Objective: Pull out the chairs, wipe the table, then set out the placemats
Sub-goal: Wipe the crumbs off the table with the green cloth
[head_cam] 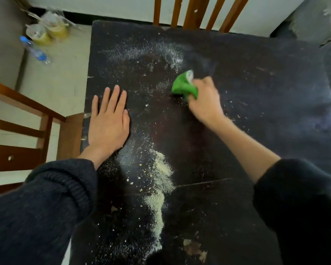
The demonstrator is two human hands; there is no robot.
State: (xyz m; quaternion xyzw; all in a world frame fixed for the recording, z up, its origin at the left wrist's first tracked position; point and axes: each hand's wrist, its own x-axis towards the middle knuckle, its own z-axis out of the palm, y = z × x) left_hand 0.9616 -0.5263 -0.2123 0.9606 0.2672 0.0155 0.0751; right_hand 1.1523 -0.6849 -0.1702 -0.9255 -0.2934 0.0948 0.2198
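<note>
No writing can be read anywhere. Nearest, yellowish crumbs point(159, 190) trail down the dark, scuffed table point(256, 131), with white dust point(145, 52) scattered farther up. The left hand point(108, 119) lies flat on the table near its left edge, fingers straight and close together. The right hand point(204, 100) grips a bunched green cloth point(182, 86), pressed to the tabletop at mid-table. A wooden chair point(17, 127) stands left of the table, another chair back point(197, 12) beyond the far edge. On the pale floor point(65, 73) at far left lie a bottle point(35, 51) and plastic cups point(46, 31).
</note>
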